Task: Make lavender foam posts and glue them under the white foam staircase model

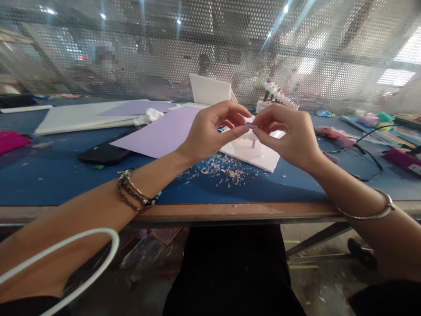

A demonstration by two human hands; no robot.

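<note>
I can see the left hand point(213, 125) and the right hand point(291, 134) meet in the air, and finger and thumb of each pinch an end of a little purple strip point(251, 125). The strip is above a white foam board point(263, 161) that lies on the blue table point(210, 191). I can't tell if the strip is flat or rolled up.

Going by the clock from the strip, a second purple piece point(253, 144) shows at six o'clock, over the board. If the hands drop low, I think a knuckle could knock it. The strip is tiny, so a hard squeeze could bend it, and a tug both ways could tear it. If one pinch goes loose, it could fall by the white crumbs point(232, 171) at seven o'clock, and bits could stick to it.

The big purple sheet point(161, 134) is at nine o'clock, right by the left wrist, so an elbow swing could push it. The white cable point(110, 232) at eight o'clock could snag that arm.
</note>
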